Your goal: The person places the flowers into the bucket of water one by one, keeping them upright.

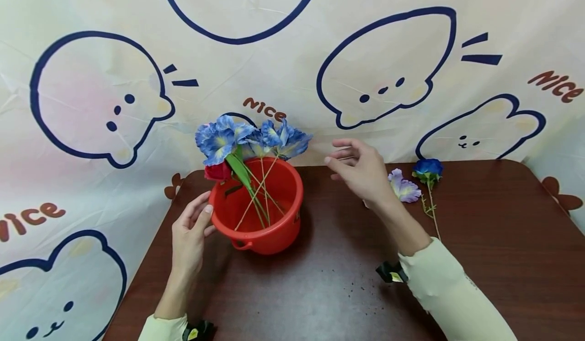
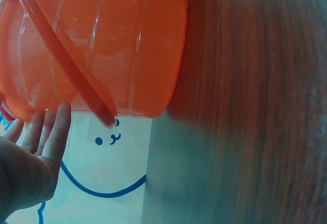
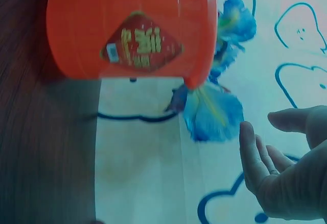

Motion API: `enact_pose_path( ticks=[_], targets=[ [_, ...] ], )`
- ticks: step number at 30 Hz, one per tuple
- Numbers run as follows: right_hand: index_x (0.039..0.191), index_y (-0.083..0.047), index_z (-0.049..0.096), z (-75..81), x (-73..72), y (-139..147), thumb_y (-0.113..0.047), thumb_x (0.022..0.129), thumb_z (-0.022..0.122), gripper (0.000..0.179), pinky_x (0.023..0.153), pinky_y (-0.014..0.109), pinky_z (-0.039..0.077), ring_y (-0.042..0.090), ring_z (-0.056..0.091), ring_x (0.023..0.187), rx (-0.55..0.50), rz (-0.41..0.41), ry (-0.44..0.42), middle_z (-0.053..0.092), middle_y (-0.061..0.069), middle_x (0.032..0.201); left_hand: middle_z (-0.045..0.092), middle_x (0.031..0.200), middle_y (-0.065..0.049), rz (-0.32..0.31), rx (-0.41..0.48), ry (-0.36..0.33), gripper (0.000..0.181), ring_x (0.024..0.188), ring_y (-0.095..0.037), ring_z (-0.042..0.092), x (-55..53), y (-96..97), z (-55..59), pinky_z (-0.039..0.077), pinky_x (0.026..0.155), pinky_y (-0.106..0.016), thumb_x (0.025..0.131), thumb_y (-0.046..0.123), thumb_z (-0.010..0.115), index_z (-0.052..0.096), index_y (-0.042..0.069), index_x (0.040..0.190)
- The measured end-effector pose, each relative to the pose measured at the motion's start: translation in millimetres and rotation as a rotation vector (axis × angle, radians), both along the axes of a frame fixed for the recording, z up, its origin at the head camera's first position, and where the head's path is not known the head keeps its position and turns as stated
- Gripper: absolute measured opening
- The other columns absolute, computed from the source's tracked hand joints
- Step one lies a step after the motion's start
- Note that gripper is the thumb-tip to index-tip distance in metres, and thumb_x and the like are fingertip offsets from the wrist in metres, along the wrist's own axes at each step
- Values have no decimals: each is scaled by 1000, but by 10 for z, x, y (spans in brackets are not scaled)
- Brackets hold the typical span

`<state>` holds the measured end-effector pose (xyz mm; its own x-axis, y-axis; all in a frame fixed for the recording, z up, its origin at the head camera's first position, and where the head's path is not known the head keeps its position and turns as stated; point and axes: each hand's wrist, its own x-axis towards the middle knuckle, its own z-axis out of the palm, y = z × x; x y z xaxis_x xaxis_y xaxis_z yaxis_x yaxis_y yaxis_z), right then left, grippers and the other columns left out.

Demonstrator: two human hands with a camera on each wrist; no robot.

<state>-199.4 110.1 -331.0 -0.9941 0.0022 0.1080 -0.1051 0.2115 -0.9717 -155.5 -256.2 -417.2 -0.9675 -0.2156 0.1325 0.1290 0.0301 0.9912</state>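
A red plastic bucket [image 1: 256,234] stands on the brown table, with several artificial flowers leaning inside it. Their blue ruffled blooms [image 1: 219,138] rise over the far rim, and a red bloom [image 1: 218,171] hangs at the left rim. My left hand [image 1: 193,227] touches the bucket's left side near the rim. In the left wrist view its fingers [image 2: 57,132] lie fairly straight against the outer wall. To the right of the bucket, my right hand [image 1: 361,171] hovers in the air with loosely bent fingers and nothing between them. The right wrist view shows it beside a blue petal [image 3: 214,113].
A light purple flower [image 1: 404,186] and a blue rose [image 1: 427,169] on a thin stem lie at the back right of the table [image 1: 502,239], partly behind my right forearm. Small dark crumbs are scattered near the front. A cartoon-printed cloth [image 1: 283,76] hangs behind.
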Motion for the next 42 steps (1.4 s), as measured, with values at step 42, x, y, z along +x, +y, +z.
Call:
enact_pose_path(
  ticks=[42],
  targets=[
    [151,1,53,-875,624,1352,-38,104,71,63,80,30,68,8,78,91,214,-106,-260,68,27,134,75,125,2,21,-3,-2,41,102,-8,79,-13,13,3,66,79,-25,109,21,64,62,9,149]
  ],
)
